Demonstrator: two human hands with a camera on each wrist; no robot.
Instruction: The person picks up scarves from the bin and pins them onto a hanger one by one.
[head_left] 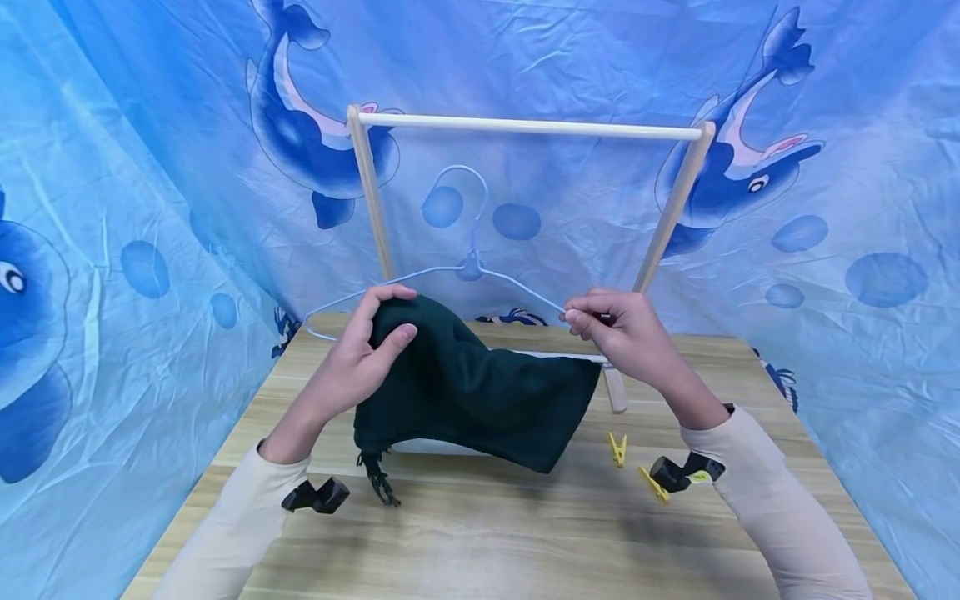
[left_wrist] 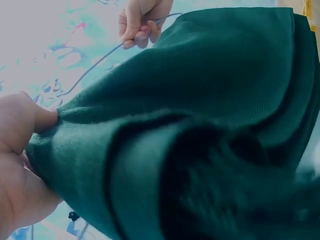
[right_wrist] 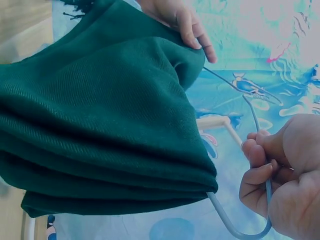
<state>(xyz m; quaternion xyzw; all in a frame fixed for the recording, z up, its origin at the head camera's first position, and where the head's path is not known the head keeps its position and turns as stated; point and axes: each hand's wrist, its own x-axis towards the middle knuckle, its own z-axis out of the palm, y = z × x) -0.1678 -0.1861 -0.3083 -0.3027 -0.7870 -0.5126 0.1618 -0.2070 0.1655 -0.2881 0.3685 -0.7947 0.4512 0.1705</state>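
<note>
A dark green scarf (head_left: 480,400) with a fringe hangs in folded layers over the lower bar of a pale blue hanger (head_left: 517,285). At the scarf's upper left, my left hand (head_left: 360,358) pinches the cloth between thumb and fingers; the left wrist view shows the thumb (left_wrist: 46,119) pressed on it. My right hand (head_left: 622,329) grips the hanger's right shoulder, and in the right wrist view its fingers (right_wrist: 257,175) curl round the wire. The hanger's hook points up. Cloth hides most of its lower bar.
Behind the hanger stands a wooden rack with a white top rail (head_left: 525,127). Two yellow clothespins (head_left: 617,450) lie on the wooden table (head_left: 487,533) at right. A blue dolphin-print curtain (head_left: 840,333) surrounds the table at the back and sides.
</note>
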